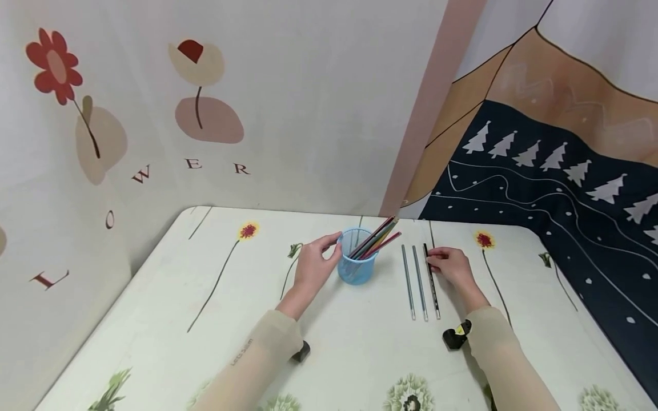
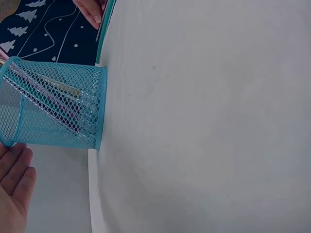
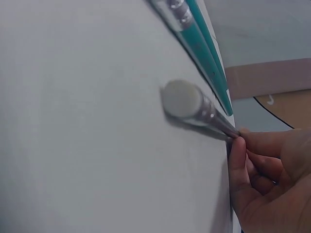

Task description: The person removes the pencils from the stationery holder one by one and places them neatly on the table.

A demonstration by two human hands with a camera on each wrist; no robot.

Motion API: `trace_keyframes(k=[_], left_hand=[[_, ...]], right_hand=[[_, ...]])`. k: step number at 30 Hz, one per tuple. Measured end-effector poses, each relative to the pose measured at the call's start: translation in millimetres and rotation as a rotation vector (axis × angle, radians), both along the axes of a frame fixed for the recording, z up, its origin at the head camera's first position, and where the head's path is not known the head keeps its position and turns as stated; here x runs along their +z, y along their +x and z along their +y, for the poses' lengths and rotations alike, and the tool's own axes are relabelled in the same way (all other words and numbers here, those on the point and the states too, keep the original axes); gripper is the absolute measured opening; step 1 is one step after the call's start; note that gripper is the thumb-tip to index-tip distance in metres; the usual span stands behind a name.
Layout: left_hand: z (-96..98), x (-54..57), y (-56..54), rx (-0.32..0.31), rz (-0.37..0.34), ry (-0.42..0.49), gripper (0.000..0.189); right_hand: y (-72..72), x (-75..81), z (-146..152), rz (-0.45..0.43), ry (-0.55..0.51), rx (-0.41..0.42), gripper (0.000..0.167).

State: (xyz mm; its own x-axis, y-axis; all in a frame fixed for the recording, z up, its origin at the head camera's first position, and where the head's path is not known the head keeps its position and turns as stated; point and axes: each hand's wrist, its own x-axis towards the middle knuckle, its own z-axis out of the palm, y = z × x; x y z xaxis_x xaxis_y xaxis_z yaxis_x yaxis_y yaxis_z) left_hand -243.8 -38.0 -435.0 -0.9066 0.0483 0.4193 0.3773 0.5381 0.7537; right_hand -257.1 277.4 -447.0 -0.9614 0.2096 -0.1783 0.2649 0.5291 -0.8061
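Note:
A light-blue mesh pencil cup stands upright near the back of the table, several coloured pencils leaning in it toward the right. My left hand touches the cup's left side at the rim; in the left wrist view its fingers lie extended against the rim. To the right, my right hand pinches a black pencil between thumb and finger. Its white eraser end points toward the right wrist camera. Left of it, two teal pencils lie side by side, eraser ends toward me.
A white tablecloth printed with flowers covers the table. Behind rises a pale printed curtain, with a dark-blue, tree-patterned cloth at the right. Small black devices sit at the wrists.

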Motion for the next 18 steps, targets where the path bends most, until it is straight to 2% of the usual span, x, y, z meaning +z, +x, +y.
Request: trace_keyframes(k=[10, 14, 18], left_hand=[[-4.7, 0.3, -0.4, 0.017, 0.010, 0.000, 0.029], [-3.2, 0.9, -2.0, 0.015, 0.048, -0.013, 0.029], [-1.7, 0.6, -2.4, 0.005, 0.043, -0.017, 0.030]], right_hand=[[0.0, 2.1, -7.4, 0.068, 0.053, 0.017, 0.024], [-1.1, -0.9, -5.5, 0.056, 0.068, 0.012, 0.025], [-2.7, -2.3, -2.3, 0.043, 0.092, 0.014, 0.027]])
